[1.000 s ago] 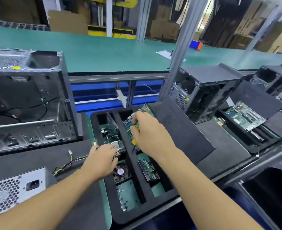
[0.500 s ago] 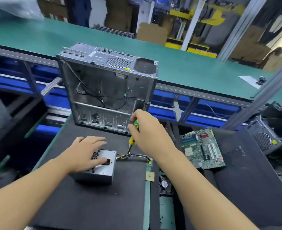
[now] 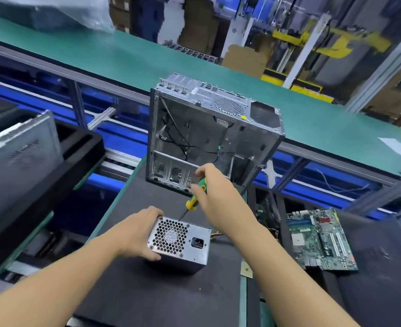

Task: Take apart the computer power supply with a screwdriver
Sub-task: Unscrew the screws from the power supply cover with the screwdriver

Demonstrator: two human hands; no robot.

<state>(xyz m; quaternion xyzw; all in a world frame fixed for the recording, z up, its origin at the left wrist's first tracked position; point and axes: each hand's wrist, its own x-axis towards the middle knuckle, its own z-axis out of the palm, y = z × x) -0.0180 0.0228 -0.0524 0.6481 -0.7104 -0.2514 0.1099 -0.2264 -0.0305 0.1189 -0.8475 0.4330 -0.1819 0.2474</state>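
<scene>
Grey metal power supply [image 3: 180,244] on black foam surface [image 3: 147,298]; left grip [image 3: 138,234] clasps its left side; right grip [image 3: 218,197] clamped on green-yellow screwdriver [image 3: 192,201], tip at its top edge.

We stand at factory disassembly line, electronics workshop. Long green conveyor belt [image 3: 312,119] runs across behind our station, aluminium frame post [image 3: 383,67] rising beside it. Our tabletop [image 3: 147,291] covered in black foam mat. Stripped computer case [image 3: 206,138] stands on it; bare motherboard [image 3: 319,241] lies at right; black foam tray [image 3: 84,142] at left. Beyond belt we see cardboard boxes [image 3: 244,60], yellow-painted equipment [image 3: 336,43].
</scene>
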